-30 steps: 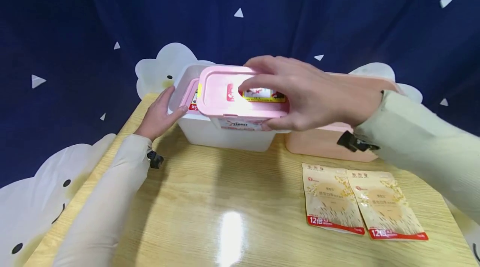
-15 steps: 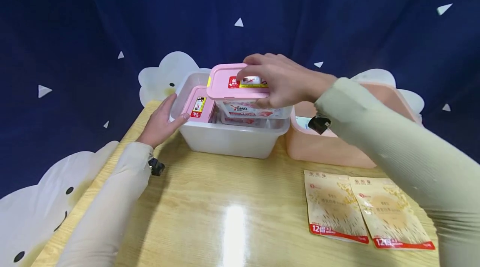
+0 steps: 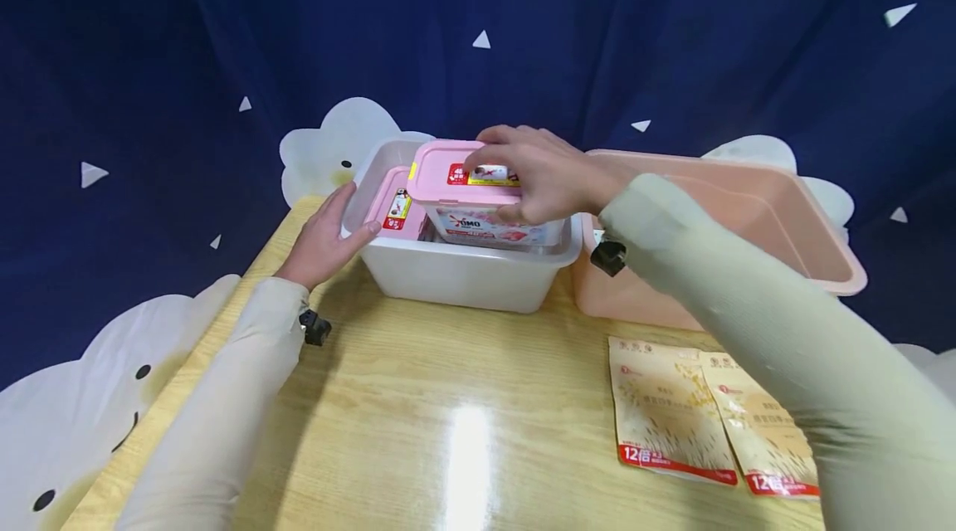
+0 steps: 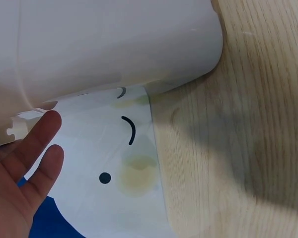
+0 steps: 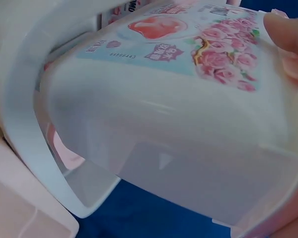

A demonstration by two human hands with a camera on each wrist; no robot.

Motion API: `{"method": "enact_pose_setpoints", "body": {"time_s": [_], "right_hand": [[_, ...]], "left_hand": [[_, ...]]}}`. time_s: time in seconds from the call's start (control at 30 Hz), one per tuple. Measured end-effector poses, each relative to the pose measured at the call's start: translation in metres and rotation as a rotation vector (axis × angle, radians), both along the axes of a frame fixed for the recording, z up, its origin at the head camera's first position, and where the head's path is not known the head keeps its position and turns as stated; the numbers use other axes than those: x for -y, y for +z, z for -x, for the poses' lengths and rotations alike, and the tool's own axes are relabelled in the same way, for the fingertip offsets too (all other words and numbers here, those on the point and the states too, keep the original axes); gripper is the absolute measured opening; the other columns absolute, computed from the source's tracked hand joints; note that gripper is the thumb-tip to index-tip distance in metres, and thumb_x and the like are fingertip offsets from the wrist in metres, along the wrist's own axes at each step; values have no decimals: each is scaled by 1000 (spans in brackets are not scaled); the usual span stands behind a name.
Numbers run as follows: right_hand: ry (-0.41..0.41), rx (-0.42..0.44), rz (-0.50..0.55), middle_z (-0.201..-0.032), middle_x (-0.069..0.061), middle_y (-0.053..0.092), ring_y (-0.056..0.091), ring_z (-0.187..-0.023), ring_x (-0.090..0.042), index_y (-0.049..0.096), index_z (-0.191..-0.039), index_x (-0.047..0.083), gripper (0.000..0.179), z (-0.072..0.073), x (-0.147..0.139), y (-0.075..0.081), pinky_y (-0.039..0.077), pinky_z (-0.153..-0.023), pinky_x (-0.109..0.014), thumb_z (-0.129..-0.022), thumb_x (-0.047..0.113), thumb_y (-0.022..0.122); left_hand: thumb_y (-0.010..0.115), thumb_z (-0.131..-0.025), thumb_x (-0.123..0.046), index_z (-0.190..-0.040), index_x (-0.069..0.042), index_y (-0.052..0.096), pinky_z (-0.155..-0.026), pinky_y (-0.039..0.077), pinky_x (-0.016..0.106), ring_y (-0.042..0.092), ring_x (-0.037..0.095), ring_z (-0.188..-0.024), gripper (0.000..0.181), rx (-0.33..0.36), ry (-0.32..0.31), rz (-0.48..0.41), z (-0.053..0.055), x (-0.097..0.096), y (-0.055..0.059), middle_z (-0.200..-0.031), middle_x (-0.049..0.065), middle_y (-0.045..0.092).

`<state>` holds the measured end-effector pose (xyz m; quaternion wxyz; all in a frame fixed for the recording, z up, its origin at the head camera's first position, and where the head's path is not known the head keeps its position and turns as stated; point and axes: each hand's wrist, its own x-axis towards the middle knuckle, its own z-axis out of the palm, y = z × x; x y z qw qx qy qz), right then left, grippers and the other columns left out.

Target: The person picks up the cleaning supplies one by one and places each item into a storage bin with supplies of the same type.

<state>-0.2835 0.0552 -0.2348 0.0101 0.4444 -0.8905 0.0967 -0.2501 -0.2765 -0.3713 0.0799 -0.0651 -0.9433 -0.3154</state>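
Observation:
My right hand (image 3: 534, 174) grips the pink lid of a white OMO laundry-capsule tub (image 3: 489, 224) from above. The tub sits partly inside the white bin (image 3: 456, 278), tilted in the right wrist view, where a clear label with pink roses (image 5: 228, 54) shows. A second tub with a pink lid (image 3: 398, 203) stands in the bin's left end. At the bin's left rim is my left hand (image 3: 317, 241), thumb reaching over the edge. In the left wrist view, loosely extended fingers (image 4: 37, 144) lie beside the bin wall (image 4: 114, 44).
A peach bin (image 3: 754, 199) stands right of the white one, partly behind my right sleeve. Two beige pouches with red bottoms, one a beige pouch (image 3: 668, 415), lie on the wooden table (image 3: 373, 431). A dark blue curtain (image 3: 523, 0) hangs behind.
My right hand has carried the tub down and slightly left into the white bin. The left hand stays at the rim. More of the peach bin shows.

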Motion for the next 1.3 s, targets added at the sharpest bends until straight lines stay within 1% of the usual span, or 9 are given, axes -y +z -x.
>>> {"method": "enact_pose_setpoints", "body": {"time_s": [0.1, 0.17, 0.3, 0.53, 0.63, 0.77, 0.9, 1.03, 1.3], "right_hand": [[-14, 38, -13, -155, -11, 39, 42, -136, -33, 58, -135, 27, 61, 2, 3, -5, 35, -111, -53, -76, 35, 73], [-29, 60, -22, -156, -10, 38, 41, -136, -31, 58, -136, 28, 62, 3, 2, -10, 34, -112, -53, -76, 35, 72], [-42, 56, -42, -154, -10, 40, 43, -135, -31, 59, -134, 28, 60, 4, -4, -24, 34, -114, -53, -76, 33, 72], [-60, 106, -99, -161, -13, 32, 31, -148, -38, 56, -138, 28, 62, 4, -9, -43, 23, -121, -59, -79, 35, 73], [-54, 132, -59, -160, -15, 33, 31, -148, -38, 58, -136, 24, 61, 6, -10, -48, 24, -122, -57, -79, 32, 74], [-67, 175, 17, -157, -17, 39, 38, -146, -35, 60, -132, 21, 58, 13, -13, -55, 30, -120, -52, -77, 29, 75], [-82, 193, 53, -155, -15, 43, 45, -139, -32, 61, -131, 22, 57, 18, -13, -59, 35, -116, -50, -77, 31, 76], [-75, 184, 59, -154, -15, 44, 49, -136, -32, 63, -130, 23, 56, 22, -9, -64, 38, -114, -49, -76, 32, 77], [-86, 179, 40, -155, -16, 43, 42, -143, -33, 63, -129, 24, 54, 27, -6, -76, 33, -118, -52, -78, 34, 79]], "left_hand": [[54, -94, -52, -160, -10, 17, -118, 29, 64, 31, 44, -147, 86, -9, 6, -10, 0, 0, 0, -165, 15, 23], [54, -94, -53, -160, -11, 16, -118, 28, 65, 30, 43, -148, 87, 2, 8, -16, 1, -3, 0, -165, 15, 22], [55, -94, -53, -160, -12, 15, -118, 27, 65, 28, 43, -149, 88, 32, -2, -24, 3, -10, -1, -166, 14, 20], [55, -94, -53, -160, -12, 15, -118, 27, 65, 28, 42, -149, 88, 32, -10, -33, 6, -15, -1, -166, 13, 20], [54, -94, -54, -160, -11, 15, -118, 27, 64, 28, 42, -150, 88, 24, -13, -33, 7, -14, -1, -166, 13, 21], [54, -94, -53, -160, -11, 17, -118, 28, 64, 30, 43, -148, 86, 3, -24, -28, 9, -13, -1, -165, 14, 23], [54, -95, -51, -159, -10, 17, -117, 29, 64, 32, 43, -147, 85, -9, -22, -29, 10, -8, -2, -165, 14, 24], [54, -94, -52, -159, -10, 17, -117, 30, 64, 31, 42, -148, 86, -2, -8, -29, 8, -4, -5, -166, 13, 22], [55, -94, -52, -160, -12, 17, -117, 30, 64, 31, 42, -148, 86, 4, 6, -36, 4, -4, -5, -166, 13, 22]]}}
